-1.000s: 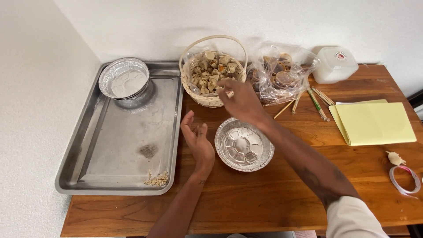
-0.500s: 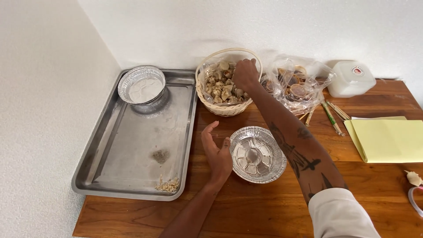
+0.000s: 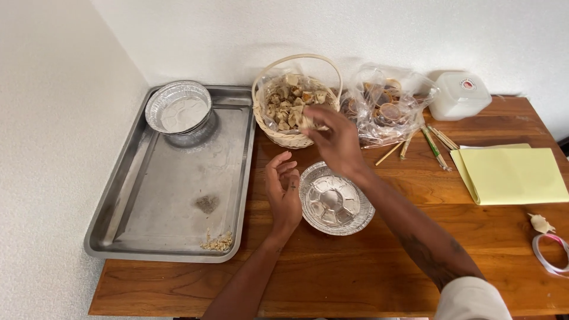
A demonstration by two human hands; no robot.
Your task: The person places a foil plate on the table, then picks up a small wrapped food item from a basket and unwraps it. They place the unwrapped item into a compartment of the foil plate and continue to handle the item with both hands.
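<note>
Head view: at the 9 o'clock side of the wooden bench, a steel baking tray is lying against the wall, carrying a stack of foil pie tins in its 12 o'clock corner and a little heap of crumbs near its 6 o'clock rim. The left hand is hovering just beside a single foil pie tin, its grip spread and holding nothing, placed as if for steadying that tin. The tin is sitting empty, shiny, with a crimped rim and pressed base. The right hand is hanging between the tin and the wicker basket at its 12 o'clock, grip pinching a pale dried piece, blurred. The basket is holding many such tan lumps. Farther towards 3 o'clock, a plastic bag of small cups, wooden sticks and yellow paper are lying.
</note>
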